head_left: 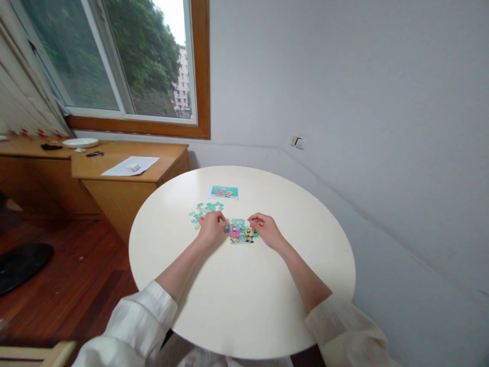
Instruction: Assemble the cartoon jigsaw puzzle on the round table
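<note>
A partly built cartoon jigsaw puzzle [241, 232] lies in the middle of the round cream table [244, 300]. My left hand [211, 227] rests at the puzzle's left edge with fingers curled, touching the pieces. My right hand [265, 228] sits at the puzzle's right edge, fingers bent and pinched at the top edge of the puzzle. Loose teal puzzle pieces [204, 209] are scattered just behind my left hand. A small reference picture card [223, 192] lies farther back on the table.
A wooden desk [126, 181] stands to the left under the window, with a sheet of paper [130, 166] and a white plate [80, 142] on it. A wall socket [297, 143] sits on the grey wall. Dark wooden floor lies on the left.
</note>
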Available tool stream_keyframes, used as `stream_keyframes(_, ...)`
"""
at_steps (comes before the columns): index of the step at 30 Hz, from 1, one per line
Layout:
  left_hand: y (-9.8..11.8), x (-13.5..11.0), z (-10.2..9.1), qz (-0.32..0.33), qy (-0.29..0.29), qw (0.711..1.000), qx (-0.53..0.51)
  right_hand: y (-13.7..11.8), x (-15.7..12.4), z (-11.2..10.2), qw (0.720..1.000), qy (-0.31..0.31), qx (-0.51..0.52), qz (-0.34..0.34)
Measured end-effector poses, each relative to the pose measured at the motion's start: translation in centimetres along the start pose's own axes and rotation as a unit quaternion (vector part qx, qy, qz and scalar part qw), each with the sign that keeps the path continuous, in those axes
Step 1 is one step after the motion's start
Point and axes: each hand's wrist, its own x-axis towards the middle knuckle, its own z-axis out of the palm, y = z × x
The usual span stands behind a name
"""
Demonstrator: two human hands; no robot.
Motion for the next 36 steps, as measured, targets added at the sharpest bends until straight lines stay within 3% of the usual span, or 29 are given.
stream_keyframes(3,0.0,0.1,-0.3,-0.002,0.027,1.0,-0.015,-0.1,0.1,-0.2,1.0,0.019,0.003,0.003)
stream_keyframes(12,0.3,-0.2,-0.4,0.003,0.019,0.999,-0.037,-0.7,0.1,-0.6,0.998,0.056,-0.009,0.016)
stream_keyframes(22,0.5,-0.3,-0.6,-0.001,0.013,0.999,-0.032,-0.4,0.1,-0.7,0.998,0.047,-0.045,0.004)
stream_keyframes(30,0.7,-0.6,-0.8,0.011,0.003,1.0,0.006,0.0,0.1,-1.2,0.989,0.045,-0.144,-0.008)
stream_keyframes(36,0.3,-0.7,-0.7,0.009,-0.005,1.0,0.005,0.0,0.0,-2.7,0.97,0.014,-0.242,0.034)
